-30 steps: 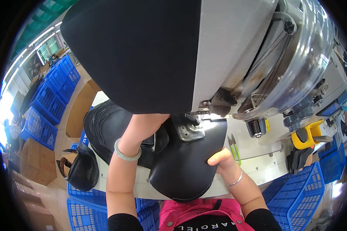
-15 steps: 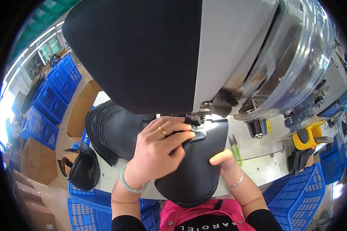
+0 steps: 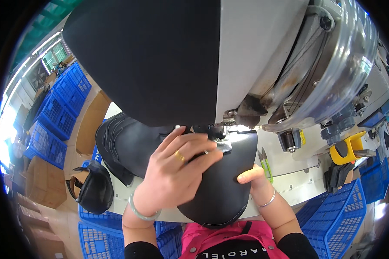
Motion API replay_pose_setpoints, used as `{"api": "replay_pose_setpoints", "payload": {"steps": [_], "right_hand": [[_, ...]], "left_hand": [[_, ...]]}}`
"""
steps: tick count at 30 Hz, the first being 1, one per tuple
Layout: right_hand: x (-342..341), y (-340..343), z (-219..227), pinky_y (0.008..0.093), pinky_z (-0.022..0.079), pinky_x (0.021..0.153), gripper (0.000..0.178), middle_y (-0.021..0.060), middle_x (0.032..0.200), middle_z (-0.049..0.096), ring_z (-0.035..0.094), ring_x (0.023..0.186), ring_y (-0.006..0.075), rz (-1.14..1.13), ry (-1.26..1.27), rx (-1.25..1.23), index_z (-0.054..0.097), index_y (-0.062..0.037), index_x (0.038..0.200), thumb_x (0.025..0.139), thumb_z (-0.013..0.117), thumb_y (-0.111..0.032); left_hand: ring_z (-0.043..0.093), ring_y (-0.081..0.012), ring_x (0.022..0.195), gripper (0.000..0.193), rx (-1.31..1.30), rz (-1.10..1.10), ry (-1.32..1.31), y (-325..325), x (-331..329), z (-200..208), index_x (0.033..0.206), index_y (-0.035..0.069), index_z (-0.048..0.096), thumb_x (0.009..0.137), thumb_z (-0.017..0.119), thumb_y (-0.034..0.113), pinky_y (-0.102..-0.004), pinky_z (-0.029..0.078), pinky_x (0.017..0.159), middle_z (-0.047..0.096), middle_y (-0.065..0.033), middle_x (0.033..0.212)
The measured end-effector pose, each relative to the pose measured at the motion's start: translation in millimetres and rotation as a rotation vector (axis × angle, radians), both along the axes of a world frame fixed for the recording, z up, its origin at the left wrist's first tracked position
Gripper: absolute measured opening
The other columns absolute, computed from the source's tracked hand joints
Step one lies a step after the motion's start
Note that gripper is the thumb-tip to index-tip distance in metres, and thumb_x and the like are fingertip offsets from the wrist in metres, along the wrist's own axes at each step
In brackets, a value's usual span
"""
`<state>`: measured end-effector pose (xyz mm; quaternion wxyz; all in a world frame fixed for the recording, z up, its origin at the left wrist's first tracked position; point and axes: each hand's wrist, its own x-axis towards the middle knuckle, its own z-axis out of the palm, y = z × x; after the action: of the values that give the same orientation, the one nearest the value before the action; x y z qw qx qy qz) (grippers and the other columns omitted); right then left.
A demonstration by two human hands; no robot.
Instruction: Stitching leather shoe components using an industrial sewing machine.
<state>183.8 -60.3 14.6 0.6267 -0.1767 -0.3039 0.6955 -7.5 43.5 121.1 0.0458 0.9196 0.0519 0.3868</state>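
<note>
My left hand (image 3: 179,170) lies flat with spread fingers on a black leather piece (image 3: 222,190), pressing it down by the presser foot (image 3: 218,138) of the sewing machine (image 3: 255,64). It wears a gold ring and a pale bangle. My right hand (image 3: 250,177) rests on the right edge of the same leather piece, thumb on top; a thin bracelet sits on that wrist. More stitched black leather (image 3: 123,144) lies to the left of my left hand.
Green thread snips (image 3: 266,163) lie on the white table (image 3: 298,185) right of the leather. A black bag (image 3: 93,187) hangs at the left edge. Blue crates (image 3: 58,112) and cardboard boxes stand at left; another blue crate (image 3: 350,211) at right.
My left hand came back from behind the machine head and settled flat on the leather by the presser foot. My right hand stayed on the right edge.
</note>
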Motion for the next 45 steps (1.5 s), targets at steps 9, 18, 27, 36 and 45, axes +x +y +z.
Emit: {"api": "replay_pose_setpoints", "payload": {"steps": [9, 18, 27, 36, 45], "right_hand": [[-6, -6, 10, 0.0377, 0.055, 0.088, 0.05, 0.0193, 0.112, 0.065, 0.067, 0.099, 0.0287, -0.065, 0.009, -0.015, 0.053, 0.0078, 0.123, 0.076, 0.065, -0.004], [-5, -5, 9, 0.0391, 0.055, 0.087, 0.046, 0.0196, 0.109, 0.066, 0.067, 0.097, 0.0294, -0.059, 0.055, -0.068, 0.055, 0.0078, 0.12, 0.077, 0.063, -0.004], [-4, -6, 10, 0.0407, 0.054, 0.09, 0.047, 0.0204, 0.111, 0.066, 0.067, 0.098, 0.031, -0.088, 0.079, -0.115, 0.057, 0.007, 0.12, 0.075, 0.062, -0.003], [-6, -1, 5, 0.0416, 0.054, 0.091, 0.047, 0.0214, 0.113, 0.065, 0.067, 0.1, 0.0319, -0.074, 0.11, -0.065, 0.055, 0.0077, 0.122, 0.077, 0.06, -0.003], [-9, 3, 0, 0.0424, 0.055, 0.091, 0.044, 0.0234, 0.113, 0.064, 0.067, 0.1, 0.0337, -0.027, 0.188, -0.058, 0.053, 0.0094, 0.122, 0.08, 0.059, -0.002]], "left_hand": [[0.068, -0.0242, 0.091, 0.025, 0.11, -0.088, -0.091, 17, 21, -17, 0.09, 0.005, 0.069, 0.065, 0.066, 0.004, -0.0299, 0.058, 0.07, 0.065, -0.0069, 0.095], [0.068, -0.0291, 0.093, 0.026, 0.084, -0.063, -0.022, 6, 21, -10, 0.087, 0.002, 0.07, 0.062, 0.064, 0.003, -0.036, 0.058, 0.079, 0.068, -0.0082, 0.091], [0.068, -0.0278, 0.093, 0.027, 0.112, -0.044, 0.021, 3, 21, -7, 0.088, 0.002, 0.07, 0.062, 0.062, 0.003, -0.0361, 0.057, 0.079, 0.068, -0.0076, 0.093], [0.066, -0.0252, 0.103, 0.022, 0.107, -0.078, 0.048, 10, 20, -8, 0.09, 0.004, 0.066, 0.069, 0.065, 0.009, -0.0448, 0.057, 0.08, 0.064, -0.0072, 0.091], [0.068, -0.0256, 0.096, 0.022, 0.05, -0.099, 0.025, 17, 21, -7, 0.088, 0.004, 0.068, 0.066, 0.064, 0.006, -0.0412, 0.058, 0.08, 0.066, -0.0079, 0.093]]}}
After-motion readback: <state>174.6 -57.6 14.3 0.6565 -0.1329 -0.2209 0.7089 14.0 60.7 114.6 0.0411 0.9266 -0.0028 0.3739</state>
